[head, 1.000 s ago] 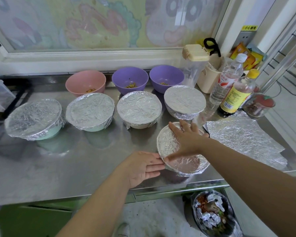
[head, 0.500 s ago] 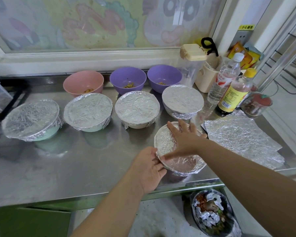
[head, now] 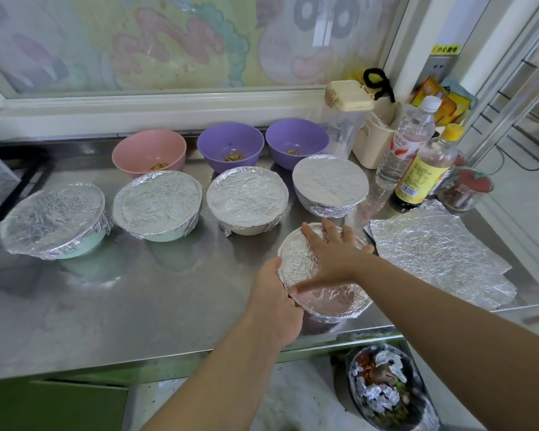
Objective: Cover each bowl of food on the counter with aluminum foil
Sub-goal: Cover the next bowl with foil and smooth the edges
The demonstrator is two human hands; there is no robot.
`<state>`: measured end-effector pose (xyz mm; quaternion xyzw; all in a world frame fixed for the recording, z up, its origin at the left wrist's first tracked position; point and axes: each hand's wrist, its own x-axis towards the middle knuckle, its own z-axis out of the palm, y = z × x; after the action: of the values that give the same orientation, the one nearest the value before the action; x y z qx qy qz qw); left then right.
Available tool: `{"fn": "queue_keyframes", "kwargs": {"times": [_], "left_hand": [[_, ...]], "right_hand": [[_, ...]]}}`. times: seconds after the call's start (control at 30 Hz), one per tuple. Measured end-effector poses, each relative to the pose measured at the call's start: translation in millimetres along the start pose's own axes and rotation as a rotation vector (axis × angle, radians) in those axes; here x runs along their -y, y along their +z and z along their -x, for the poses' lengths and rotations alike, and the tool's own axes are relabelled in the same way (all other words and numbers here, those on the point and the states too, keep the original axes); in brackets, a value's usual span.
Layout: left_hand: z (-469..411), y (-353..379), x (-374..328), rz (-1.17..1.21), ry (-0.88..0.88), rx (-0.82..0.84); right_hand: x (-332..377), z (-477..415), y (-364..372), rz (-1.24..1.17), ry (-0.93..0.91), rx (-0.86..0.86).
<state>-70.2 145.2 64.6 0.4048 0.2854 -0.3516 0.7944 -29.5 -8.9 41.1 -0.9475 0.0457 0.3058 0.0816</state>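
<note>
One foil-topped bowl (head: 330, 303) sits upright, mouth up, near the front edge of the counter (head: 137, 306), bare steel open to its left. Left hand (head: 277, 303) cups its left side, fingers curled at the rim; right hand (head: 330, 256) lies flat on top, fingers spread. Foil sheets (head: 439, 259) just right. Beyond: four covered bowls (head: 246, 200), then three uncovered bowls (head: 231, 144).

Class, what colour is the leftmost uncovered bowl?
The leftmost uncovered bowl is pink; head view.

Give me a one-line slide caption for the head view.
Right hand presses foil onto the front bowl, left hand grips its side; three back bowls sit uncovered.
</note>
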Motion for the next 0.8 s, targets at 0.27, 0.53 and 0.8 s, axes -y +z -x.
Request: {"fn": "queue_keyframes", "kwargs": {"times": [0.27, 0.53, 0.8], "left_hand": [[-6, -29, -25, -0.130, -0.110, 0.084], [-32, -12, -23, -0.078, 0.001, 0.153], [-51, -5, -33, 0.054, 0.183, 0.059]], "right_hand": [[2, 2, 3, -0.023, 0.017, -0.021], [4, 0, 6, -0.043, 0.031, -0.035], [2, -3, 5, -0.176, 0.199, -0.026]]}}
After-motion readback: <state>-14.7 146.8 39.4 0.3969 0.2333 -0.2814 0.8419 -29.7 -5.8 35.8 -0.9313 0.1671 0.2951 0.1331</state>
